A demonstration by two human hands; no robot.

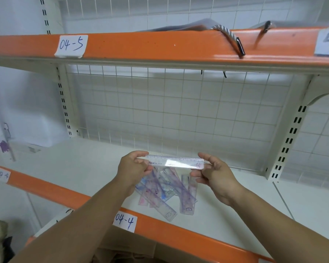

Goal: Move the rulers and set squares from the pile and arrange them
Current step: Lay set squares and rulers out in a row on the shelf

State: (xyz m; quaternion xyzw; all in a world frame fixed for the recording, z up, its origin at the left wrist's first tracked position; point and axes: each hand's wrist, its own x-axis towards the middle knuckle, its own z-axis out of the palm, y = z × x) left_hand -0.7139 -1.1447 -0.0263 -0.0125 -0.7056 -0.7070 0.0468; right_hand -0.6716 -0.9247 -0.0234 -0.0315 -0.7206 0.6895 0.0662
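Bare forearms (74, 224) cross a glossy orange shelf lip (179, 236) bearing a handwritten paper label (124, 223). Past it, on the smooth white shelf (84, 168), I see a crisscrossed pile (165, 192) of flat, translucent pink-and-blue rulers and set squares. Above the pile, my left hand (134, 168) and right hand (217, 177) each pinch one end of a clear plastic ruler (176, 161), held level. Behind stands a white wire grid (179, 111).

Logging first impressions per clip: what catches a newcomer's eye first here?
A clear ruler gripped at both ends by the left hand and right hand, above the white shelf. Below it lies a jumbled pile of tinted rulers and set squares. Orange shelf edges carry handwritten labels 04-5 and 04-4.
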